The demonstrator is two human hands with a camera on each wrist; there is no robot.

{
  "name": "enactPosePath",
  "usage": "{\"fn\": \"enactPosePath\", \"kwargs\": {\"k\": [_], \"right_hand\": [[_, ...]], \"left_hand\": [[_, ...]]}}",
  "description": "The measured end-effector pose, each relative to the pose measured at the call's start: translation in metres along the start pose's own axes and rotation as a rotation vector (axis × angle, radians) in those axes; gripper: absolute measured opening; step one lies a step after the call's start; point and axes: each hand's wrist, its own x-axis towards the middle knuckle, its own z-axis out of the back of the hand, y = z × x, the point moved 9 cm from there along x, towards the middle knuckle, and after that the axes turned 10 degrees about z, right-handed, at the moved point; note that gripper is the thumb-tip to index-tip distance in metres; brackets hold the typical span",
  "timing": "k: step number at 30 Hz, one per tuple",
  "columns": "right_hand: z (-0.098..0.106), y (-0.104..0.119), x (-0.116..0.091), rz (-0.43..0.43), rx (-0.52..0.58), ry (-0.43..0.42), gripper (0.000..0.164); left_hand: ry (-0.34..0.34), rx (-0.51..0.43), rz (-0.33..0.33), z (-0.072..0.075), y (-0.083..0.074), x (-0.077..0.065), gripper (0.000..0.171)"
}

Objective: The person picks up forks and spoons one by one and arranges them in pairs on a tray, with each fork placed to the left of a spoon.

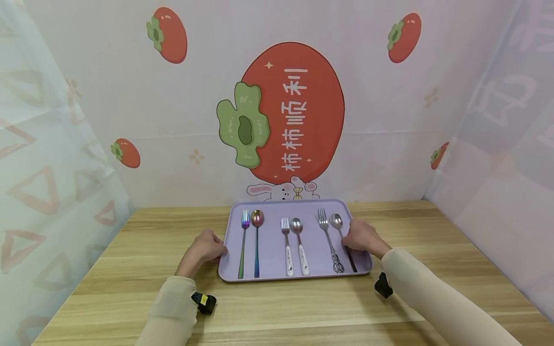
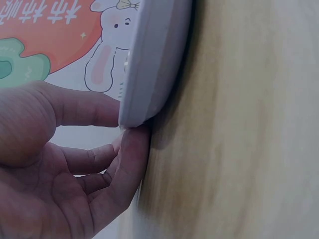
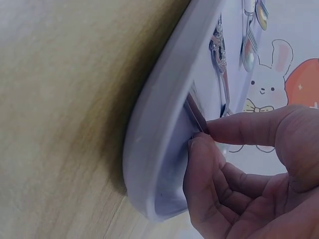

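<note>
A lilac tray [image 1: 272,250] lies on the wooden table with three fork-and-spoon pairs on it. My left hand [image 1: 208,246] pinches the tray's left rim, thumb on the rim and a fingertip at its underside, as the left wrist view shows. Over the tray's right side, my right hand [image 1: 361,236] pinches the handle of the rightmost silver spoon [image 1: 336,221] between thumb and forefinger. Part of that handle is hidden by the fingers. Just left of it rests a silver fork [image 1: 323,220] with an ornate handle, also visible in the right wrist view [image 3: 219,52].
Mid-tray lie a fork [image 1: 289,257] and a spoon [image 1: 303,257] with white patterned handles. Further left are a rainbow-coloured fork [image 1: 244,240] and spoon [image 1: 257,240]. Behind the tray stands a wall sheet [image 1: 173,178] printed with persimmons, at the back edge of the table [image 1: 281,312].
</note>
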Motion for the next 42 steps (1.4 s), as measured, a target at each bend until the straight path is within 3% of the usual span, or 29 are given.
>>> {"fn": "enactPosePath", "kwargs": {"k": [42], "right_hand": [[-0.0019,0.0032,0.0008,-0.022,-0.009,0.017,0.015]], "left_hand": [[0.003,-0.001,0.000,-0.0003,0.0012,0.0008,0.008]]}}
